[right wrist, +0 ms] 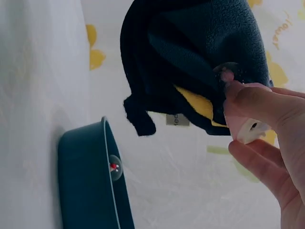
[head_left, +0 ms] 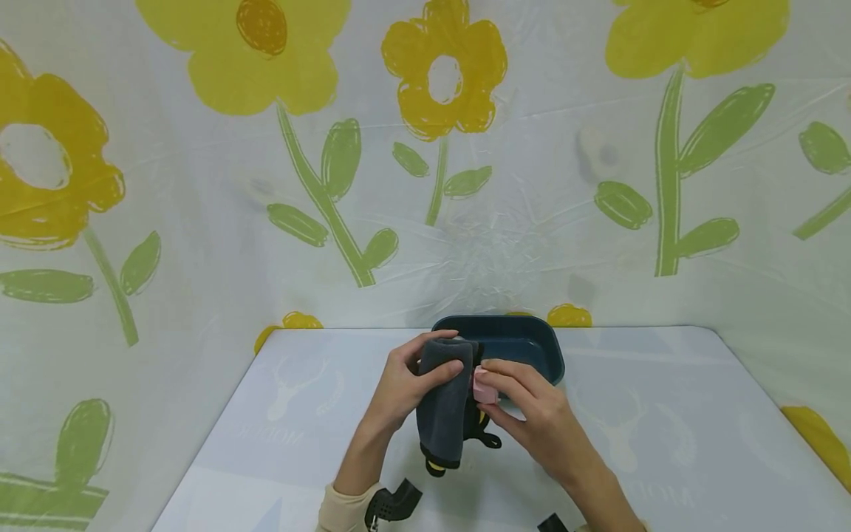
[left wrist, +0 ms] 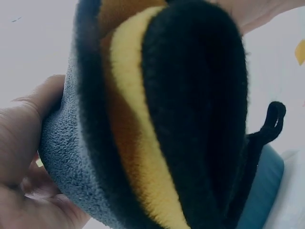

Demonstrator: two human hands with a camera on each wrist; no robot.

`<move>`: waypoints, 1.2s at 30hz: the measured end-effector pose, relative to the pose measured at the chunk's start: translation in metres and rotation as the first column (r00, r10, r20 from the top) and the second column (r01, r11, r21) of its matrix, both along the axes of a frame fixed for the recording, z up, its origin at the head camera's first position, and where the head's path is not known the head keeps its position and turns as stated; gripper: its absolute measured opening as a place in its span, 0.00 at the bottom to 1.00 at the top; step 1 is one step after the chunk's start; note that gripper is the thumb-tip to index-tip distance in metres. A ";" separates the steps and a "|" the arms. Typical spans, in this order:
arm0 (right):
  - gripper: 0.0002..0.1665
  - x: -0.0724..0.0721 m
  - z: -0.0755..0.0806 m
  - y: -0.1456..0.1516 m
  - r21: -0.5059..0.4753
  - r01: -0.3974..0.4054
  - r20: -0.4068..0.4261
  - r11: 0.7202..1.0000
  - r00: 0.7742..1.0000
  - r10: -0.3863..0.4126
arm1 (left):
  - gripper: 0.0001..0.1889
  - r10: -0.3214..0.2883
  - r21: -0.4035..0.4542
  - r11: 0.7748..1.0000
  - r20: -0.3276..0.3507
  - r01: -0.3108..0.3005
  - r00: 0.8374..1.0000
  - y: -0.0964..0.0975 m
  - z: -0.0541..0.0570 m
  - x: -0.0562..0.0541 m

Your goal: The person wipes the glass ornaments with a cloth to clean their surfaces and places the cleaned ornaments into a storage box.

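Note:
My left hand (head_left: 400,386) grips a folded grey towel (head_left: 440,410), thumb across its front. In the left wrist view the towel's layers show a yellow inner side and dark trim, with a hanging loop (left wrist: 272,125) at the right. My right hand (head_left: 548,417) pinches a small pink piece (head_left: 486,386) at the towel's right side. In the right wrist view this piece has a white part (right wrist: 250,131) with a dark mark. A clear round disc (right wrist: 228,69), like a suction cup, sits at its end against the cloth; whether it is attached cannot be told.
Behind the hands stands a dark teal basin (head_left: 525,347) on the white table (head_left: 319,414). A clear disc with a red and white figure (right wrist: 114,167) is at its inner wall. A flower-printed sheet (head_left: 518,170) hangs behind the table.

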State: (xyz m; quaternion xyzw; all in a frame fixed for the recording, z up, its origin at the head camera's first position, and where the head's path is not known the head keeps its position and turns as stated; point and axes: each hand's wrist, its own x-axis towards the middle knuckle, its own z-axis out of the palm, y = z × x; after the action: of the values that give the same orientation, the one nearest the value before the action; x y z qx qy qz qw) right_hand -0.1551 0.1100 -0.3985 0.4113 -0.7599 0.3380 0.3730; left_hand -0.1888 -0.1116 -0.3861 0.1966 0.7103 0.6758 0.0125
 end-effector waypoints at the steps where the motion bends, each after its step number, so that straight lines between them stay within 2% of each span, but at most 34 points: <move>1: 0.23 0.000 0.000 0.000 -0.001 0.003 0.008 1.000 1.000 -0.003 | 0.22 0.004 -0.001 1.000 0.001 -0.004 1.000 0.000 0.000 0.000; 3: 0.24 0.001 -0.001 -0.001 -0.001 0.022 0.035 1.000 0.999 -0.022 | 0.22 0.010 -0.005 1.000 -0.001 -0.010 1.000 0.001 0.000 0.001; 7: 0.35 0.003 -0.004 -0.002 0.016 0.094 0.122 0.995 0.988 -0.095 | 0.22 0.017 -0.018 1.000 -0.004 -0.017 1.000 0.003 0.000 0.001; 11: 0.35 0.005 -0.006 -0.003 0.040 0.158 0.180 0.987 0.970 -0.162 | 0.23 0.025 -0.027 0.999 -0.005 -0.025 1.000 0.003 0.000 0.002; 20: 0.37 0.005 -0.003 0.001 -0.002 0.172 0.275 0.985 0.947 -0.165 | 0.24 0.045 0.025 0.999 0.013 -0.045 0.999 -0.005 0.002 0.000; 25: 0.34 0.004 -0.003 0.003 -0.035 0.223 0.290 0.974 0.935 -0.203 | 0.24 0.040 0.028 0.999 0.017 -0.041 0.999 -0.006 0.002 0.000; 30: 0.31 0.004 -0.003 0.003 -0.115 0.266 0.325 0.957 0.921 -0.217 | 0.24 0.037 0.037 0.999 0.024 -0.038 0.999 -0.005 0.001 -0.001; 32: 0.31 0.003 -0.003 0.004 -0.152 0.269 0.312 0.951 0.926 -0.212 | 0.24 0.035 0.040 0.999 0.025 -0.036 0.999 -0.005 0.001 -0.001; 36: 0.31 0.001 -0.003 0.006 -0.158 0.302 0.260 0.940 0.931 -0.256 | 0.24 0.032 0.039 0.999 0.021 -0.033 0.999 -0.004 0.001 -0.001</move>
State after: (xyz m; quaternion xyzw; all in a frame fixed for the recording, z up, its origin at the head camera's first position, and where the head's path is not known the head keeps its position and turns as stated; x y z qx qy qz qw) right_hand -0.1541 0.1163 -0.4016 0.2170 -0.8129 0.4007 0.3629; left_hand -0.1894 -0.1156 -0.3851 0.1782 0.6999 0.6917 0.0051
